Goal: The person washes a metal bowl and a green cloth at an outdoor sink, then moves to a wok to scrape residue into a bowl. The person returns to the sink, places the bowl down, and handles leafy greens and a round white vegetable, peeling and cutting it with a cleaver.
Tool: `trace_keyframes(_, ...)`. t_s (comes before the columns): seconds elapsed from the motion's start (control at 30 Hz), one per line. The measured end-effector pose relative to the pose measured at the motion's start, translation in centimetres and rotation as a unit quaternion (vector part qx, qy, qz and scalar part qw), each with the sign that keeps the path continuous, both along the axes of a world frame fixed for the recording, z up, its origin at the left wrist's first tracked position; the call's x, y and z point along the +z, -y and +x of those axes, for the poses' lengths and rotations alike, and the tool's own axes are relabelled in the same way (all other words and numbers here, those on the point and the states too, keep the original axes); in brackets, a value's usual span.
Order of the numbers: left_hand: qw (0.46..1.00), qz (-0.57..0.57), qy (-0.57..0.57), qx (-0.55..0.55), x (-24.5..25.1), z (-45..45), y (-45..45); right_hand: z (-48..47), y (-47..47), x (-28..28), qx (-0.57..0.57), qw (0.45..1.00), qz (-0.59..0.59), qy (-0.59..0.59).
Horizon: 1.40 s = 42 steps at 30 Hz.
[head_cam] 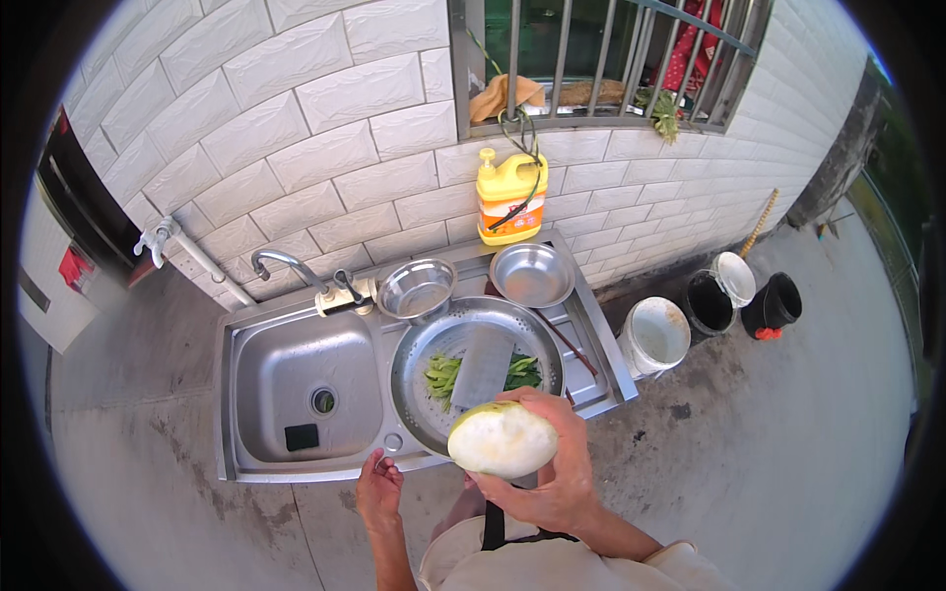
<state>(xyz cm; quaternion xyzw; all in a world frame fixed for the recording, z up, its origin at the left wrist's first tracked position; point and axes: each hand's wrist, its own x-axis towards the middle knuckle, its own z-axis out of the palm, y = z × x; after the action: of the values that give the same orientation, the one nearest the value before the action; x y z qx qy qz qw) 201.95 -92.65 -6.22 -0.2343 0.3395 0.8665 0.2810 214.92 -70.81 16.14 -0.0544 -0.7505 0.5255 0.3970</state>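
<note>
My right hand (565,476) grips a large piece of pale-fleshed vegetable, possibly a gourd (502,441), with its white cut face turned up and green skin along one edge. The hand holds it over the near rim of a wide stainless steel basin (417,347). Inside the basin, a flat grey metal grater or slicer (484,362) lies across green vegetable strips (442,374). By the front edge of the sink unit, my left hand (380,487) holds nothing, its fingers loosely curled and slightly apart.
Left of the basin is a steel sink (255,369) with a dark scouring pad (301,437) and a faucet (292,266). Two steel bowls (416,289) stand behind, near a yellow detergent jug (512,196). A brown stick (569,343) crosses the drainboard. Several buckets (654,336) stand right.
</note>
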Motion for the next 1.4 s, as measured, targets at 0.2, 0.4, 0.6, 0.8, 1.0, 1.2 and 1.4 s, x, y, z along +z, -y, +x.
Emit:
trace_keyframes(0.2, 0.999, 0.02, -0.004, -0.044, 1.0, 0.2, -1.6, 0.5, 1.1, -0.5, 0.011, 0.999, -0.051, -0.001)
trace_keyframes(0.4, 0.999, 0.047, -0.007, -0.01, 1.3, 2.4, -1.5, 0.3, 1.2, -0.2, 0.025, 0.998, -0.058, 0.021)
trace_keyframes(0.6, 0.999, 0.029, 0.003, 0.045, 0.8, 5.5, -0.3, -0.1, 0.5, 0.1, 0.089, 0.983, -0.16, 0.019)
trace_keyframes(0.8, 0.998, 0.047, 0.005, 0.043, 0.6, 7.9, -0.5, 0.5, -1.2, -0.3, 0.195, 0.916, -0.35, -0.007)
trace_keyframes(1.0, 0.997, 0.067, 0.013, 0.027, 0.8, 8.8, -2.3, 2.0, -3.3, -0.7, 0.249, 0.882, -0.398, -0.038)
trace_keyframes(1.2, 0.997, 0.069, 0.015, 0.035, 0.8, 9.4, -3.2, 2.5, -4.7, -1.1, 0.307, 0.798, -0.515, -0.055)
trace_keyframes(1.4, 0.997, 0.061, 0.015, 0.052, 0.7, 10.5, -3.1, 2.9, -5.3, -0.9, 0.325, 0.734, -0.594, -0.047)
